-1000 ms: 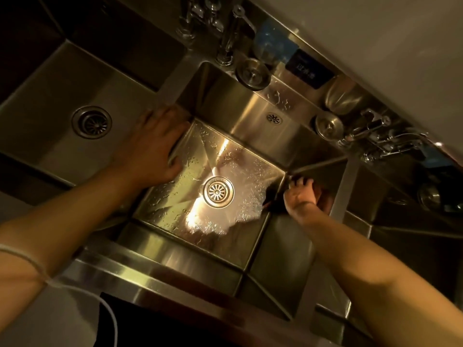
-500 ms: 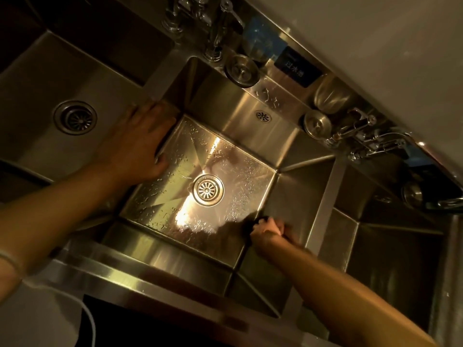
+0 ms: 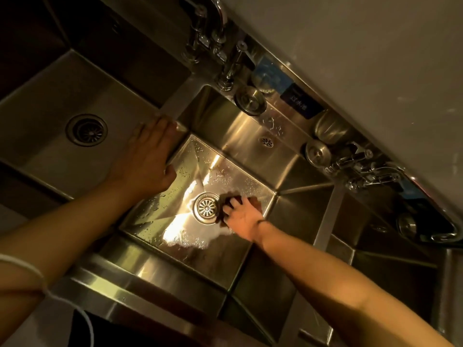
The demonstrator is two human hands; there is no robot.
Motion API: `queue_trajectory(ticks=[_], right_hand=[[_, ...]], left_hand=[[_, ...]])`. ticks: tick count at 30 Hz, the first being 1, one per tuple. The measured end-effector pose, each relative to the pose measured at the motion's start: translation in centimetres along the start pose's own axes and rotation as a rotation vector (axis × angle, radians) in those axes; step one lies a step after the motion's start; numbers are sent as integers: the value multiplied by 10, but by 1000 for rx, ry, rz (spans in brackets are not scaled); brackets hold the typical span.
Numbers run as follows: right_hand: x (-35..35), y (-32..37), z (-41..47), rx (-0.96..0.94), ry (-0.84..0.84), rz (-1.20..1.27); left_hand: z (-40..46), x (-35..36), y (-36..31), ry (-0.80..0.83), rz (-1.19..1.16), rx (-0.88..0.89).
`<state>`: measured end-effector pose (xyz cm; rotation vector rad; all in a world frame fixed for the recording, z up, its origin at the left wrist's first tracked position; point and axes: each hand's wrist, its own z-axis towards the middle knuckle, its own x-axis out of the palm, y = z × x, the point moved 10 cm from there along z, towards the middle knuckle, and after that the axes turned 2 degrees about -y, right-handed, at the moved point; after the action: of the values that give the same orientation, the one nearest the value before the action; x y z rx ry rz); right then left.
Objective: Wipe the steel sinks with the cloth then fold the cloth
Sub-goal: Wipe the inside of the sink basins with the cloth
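Pressing down on the floor of the middle steel sink [image 3: 250,136], the right hand [image 3: 241,216] has its fingers spread flat over a dark, crumpled cloth [image 3: 254,200], pinning it to the wet metal just to the right of the round, slotted steel drain [image 3: 207,208]. The cloth peeks out beyond the fingertips and at the heel of the palm, touching the drain's rim. Water beads glint across the basin floor, with a bright glare below the drain. Over on the other side, the left hand [image 3: 147,159] lies open, fingers together and flat, on the steel divider between the middle sink and the left steel sink [image 3: 50,101], thumb hanging over the edge into the middle basin; it holds nothing. A dark round drain [image 3: 87,130] sits in the left basin. Chrome taps [image 3: 215,53] stand behind, and a third basin [image 3: 390,246] lies in shadow at right.
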<state>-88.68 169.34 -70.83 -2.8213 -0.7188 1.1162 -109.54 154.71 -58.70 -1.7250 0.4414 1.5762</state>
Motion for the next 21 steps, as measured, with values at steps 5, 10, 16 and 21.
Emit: queue_trajectory(ticks=[5,10,16,21], right_hand=[[-103,-51,54,-13,-291,-308],[-165,-93,96,-34,-381,-436],[-128,-121,136,19,-211,-441],[-36,-125,113,30,-30,-497]], left_hand=[[1,4,1,21,41,2],[2,7,3,13,83,4],[2,10,3,-36,82,12],[2,10,2,-20,58,12]])
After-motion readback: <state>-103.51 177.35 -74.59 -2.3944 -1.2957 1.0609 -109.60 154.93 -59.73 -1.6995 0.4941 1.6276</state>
